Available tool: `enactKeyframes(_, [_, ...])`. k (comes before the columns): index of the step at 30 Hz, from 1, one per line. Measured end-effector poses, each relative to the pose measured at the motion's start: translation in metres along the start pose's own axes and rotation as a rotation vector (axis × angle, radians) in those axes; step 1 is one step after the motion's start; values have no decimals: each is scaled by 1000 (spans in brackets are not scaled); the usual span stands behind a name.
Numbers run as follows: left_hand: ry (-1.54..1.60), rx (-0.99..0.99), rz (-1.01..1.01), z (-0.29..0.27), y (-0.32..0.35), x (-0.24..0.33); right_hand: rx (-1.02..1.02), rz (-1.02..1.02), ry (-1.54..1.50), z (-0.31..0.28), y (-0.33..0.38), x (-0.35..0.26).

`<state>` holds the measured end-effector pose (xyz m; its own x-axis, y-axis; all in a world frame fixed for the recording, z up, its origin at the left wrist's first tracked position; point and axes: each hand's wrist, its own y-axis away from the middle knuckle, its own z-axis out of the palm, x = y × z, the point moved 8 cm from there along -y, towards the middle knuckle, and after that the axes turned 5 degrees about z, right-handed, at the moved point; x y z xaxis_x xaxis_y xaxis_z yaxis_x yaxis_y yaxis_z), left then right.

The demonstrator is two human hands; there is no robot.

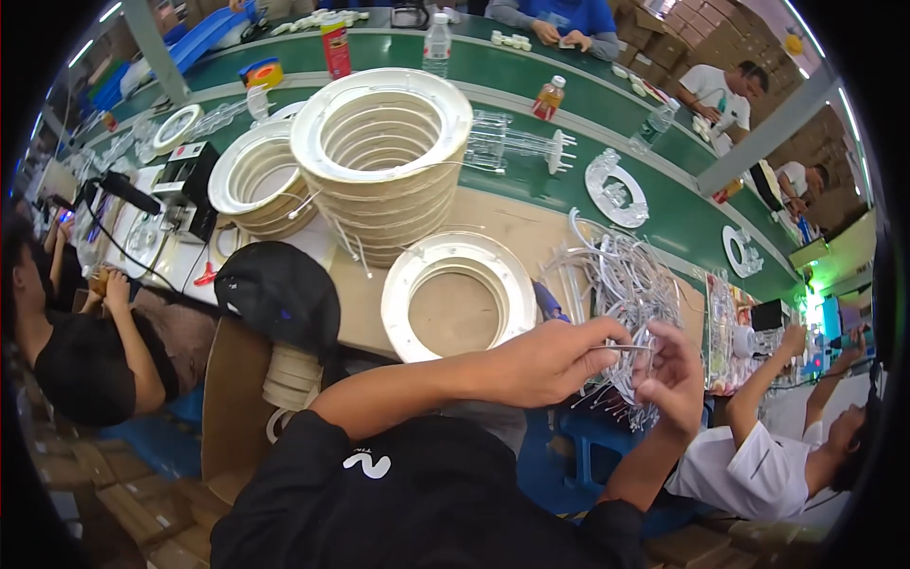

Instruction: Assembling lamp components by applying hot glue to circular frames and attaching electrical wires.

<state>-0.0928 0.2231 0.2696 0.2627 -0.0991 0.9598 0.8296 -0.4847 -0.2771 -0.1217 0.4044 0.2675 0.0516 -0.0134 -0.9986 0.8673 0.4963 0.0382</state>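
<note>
My left hand (555,365) is closed, its thumb and forefinger pinching a thin grey wire-like piece (621,348). Facing it, my right hand (671,375) has its fingers curled in at the far end of that piece; what it grips is too small to make out. Beneath and behind both hands lies a tangled bundle of white cables (630,275) with small plug ends hanging over the table edge. A short stack of white rings (403,303) sits left of my left hand, on the table. Behind that rises a tall stack of similar rings (379,204).
A black cap (278,292) lies at the table's left edge, above an open cardboard box (232,408). More rings (256,213) stand behind it. Along the green conveyor (531,175) are bottles, a red can (336,47) and clear plastic parts. People work on both sides and across.
</note>
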Motion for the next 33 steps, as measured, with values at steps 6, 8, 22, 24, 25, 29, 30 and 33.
enactKeyframes(6, [-115, 182, 418, -45, 47, 14, -496, -172, 454, 87, 36, -24])
enactKeyframes(8, [127, 116, 464, -40, 57, 5, -731, -335, 529, 135, 43, -40])
enactKeyframes(22, [1126, -56, -92, 43, 139, -98, -297, -42, 362, 153, 9, 50])
enactKeyframes(24, [1007, -79, -97, 46, 145, -101, -250, -207, 459, 157, 14, 47])
enactKeyframes(25, [875, -98, -91, 46, 148, -102, -213, -384, 559, 161, 19, 38])
enactKeyframes(29, [566, -149, -108, 29, 158, -87, -105, -454, 403, 137, 30, 33])
enactKeyframes(30, [934, -152, -329, 34, 176, -94, -27, -377, 388, 128, 30, 30])
enactKeyframes(33, [979, -274, -338, 3, 201, -86, 66, -209, 566, 97, 32, 31])
